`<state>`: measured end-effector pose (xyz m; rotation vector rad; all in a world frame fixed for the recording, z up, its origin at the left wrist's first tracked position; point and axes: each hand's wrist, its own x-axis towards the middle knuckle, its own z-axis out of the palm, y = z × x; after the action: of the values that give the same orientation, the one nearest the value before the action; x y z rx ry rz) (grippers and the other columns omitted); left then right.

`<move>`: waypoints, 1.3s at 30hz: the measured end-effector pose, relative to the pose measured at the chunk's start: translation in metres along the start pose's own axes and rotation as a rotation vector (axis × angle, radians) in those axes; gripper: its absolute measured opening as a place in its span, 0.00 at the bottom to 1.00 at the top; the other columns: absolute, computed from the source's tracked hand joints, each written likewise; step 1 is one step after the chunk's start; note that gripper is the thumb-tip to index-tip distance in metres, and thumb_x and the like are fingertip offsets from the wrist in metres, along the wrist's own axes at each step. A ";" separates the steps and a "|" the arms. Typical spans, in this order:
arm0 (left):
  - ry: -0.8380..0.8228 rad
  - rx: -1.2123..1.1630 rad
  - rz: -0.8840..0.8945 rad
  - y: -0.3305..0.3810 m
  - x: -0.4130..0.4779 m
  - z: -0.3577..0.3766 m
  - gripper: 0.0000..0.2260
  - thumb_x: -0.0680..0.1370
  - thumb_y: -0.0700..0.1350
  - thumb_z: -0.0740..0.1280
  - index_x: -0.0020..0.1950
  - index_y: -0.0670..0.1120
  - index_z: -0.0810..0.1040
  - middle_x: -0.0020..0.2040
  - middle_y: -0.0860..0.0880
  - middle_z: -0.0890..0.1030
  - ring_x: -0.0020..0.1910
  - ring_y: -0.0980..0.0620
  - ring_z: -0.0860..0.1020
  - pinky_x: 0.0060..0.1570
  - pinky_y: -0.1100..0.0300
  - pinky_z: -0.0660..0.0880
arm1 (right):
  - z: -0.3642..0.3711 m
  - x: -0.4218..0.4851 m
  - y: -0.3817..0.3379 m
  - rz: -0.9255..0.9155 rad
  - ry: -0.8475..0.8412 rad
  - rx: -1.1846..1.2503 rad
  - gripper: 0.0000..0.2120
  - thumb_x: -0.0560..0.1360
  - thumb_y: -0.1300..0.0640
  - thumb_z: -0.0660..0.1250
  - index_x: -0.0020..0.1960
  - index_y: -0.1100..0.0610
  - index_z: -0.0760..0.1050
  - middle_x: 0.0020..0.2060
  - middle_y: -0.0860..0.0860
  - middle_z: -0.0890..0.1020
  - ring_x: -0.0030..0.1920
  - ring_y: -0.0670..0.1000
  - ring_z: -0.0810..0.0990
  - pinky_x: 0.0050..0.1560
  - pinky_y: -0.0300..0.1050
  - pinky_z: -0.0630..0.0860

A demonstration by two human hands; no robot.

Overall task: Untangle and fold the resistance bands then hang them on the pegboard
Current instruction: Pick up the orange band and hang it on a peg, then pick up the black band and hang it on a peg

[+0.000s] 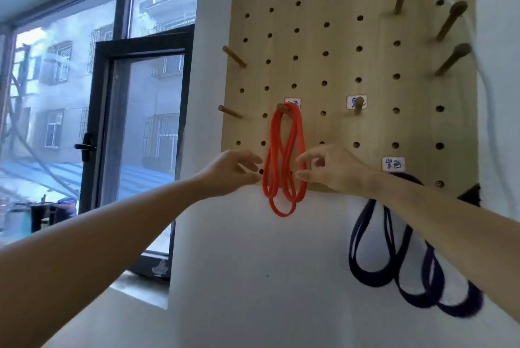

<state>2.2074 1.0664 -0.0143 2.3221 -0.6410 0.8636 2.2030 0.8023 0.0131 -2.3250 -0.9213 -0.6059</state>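
Note:
A folded red resistance band (284, 162) hangs in several loops from a wooden peg (281, 107) on the pegboard (337, 52). My left hand (233, 172) hovers just left of the loops, fingers loosely curled, holding nothing. My right hand (329, 169) is just right of the loops, fingers relaxed, apart from the band. A dark purple band (399, 257) hangs in loops at the lower right, its top hidden behind my right forearm. A bare peg (358, 108) with a label stands to the right of the red band.
Several bare wooden pegs stick out of the board at the left edge (235, 56) and upper right (451, 24). A white cord (478, 46) runs down the board's right side. An open window (135, 134) is to the left. White wall (267, 277) lies below the board.

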 end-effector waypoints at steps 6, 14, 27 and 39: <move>-0.132 0.027 -0.018 0.015 -0.086 0.007 0.13 0.77 0.46 0.75 0.60 0.54 0.81 0.51 0.56 0.84 0.47 0.59 0.83 0.50 0.62 0.81 | 0.022 -0.066 -0.001 -0.107 0.015 -0.087 0.13 0.77 0.54 0.73 0.61 0.51 0.81 0.56 0.43 0.82 0.58 0.43 0.79 0.62 0.39 0.74; -0.157 -0.096 -0.183 0.015 -0.228 0.069 0.08 0.77 0.45 0.75 0.55 0.49 0.85 0.44 0.54 0.86 0.44 0.54 0.84 0.49 0.61 0.81 | 0.118 -0.184 0.002 -0.023 -0.180 0.030 0.07 0.77 0.53 0.74 0.55 0.49 0.83 0.47 0.39 0.83 0.49 0.37 0.80 0.50 0.33 0.76; -0.705 -0.121 -0.735 -0.067 -0.515 0.243 0.08 0.78 0.47 0.72 0.56 0.52 0.84 0.46 0.58 0.84 0.44 0.60 0.82 0.50 0.53 0.81 | 0.386 -0.381 0.085 0.396 -0.950 0.140 0.09 0.75 0.54 0.74 0.54 0.54 0.84 0.45 0.48 0.85 0.46 0.45 0.84 0.50 0.42 0.80; -0.974 0.033 -0.943 -0.077 -0.682 0.369 0.24 0.78 0.56 0.68 0.74 0.57 0.71 0.77 0.51 0.66 0.75 0.46 0.65 0.69 0.47 0.68 | 0.533 -0.542 0.152 0.856 -1.102 0.132 0.17 0.74 0.50 0.76 0.58 0.57 0.80 0.48 0.52 0.82 0.51 0.55 0.81 0.52 0.48 0.78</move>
<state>1.9489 1.0383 -0.7488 2.5451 0.1859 -0.7142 2.0611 0.7977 -0.7490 -2.5286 -0.2169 1.1242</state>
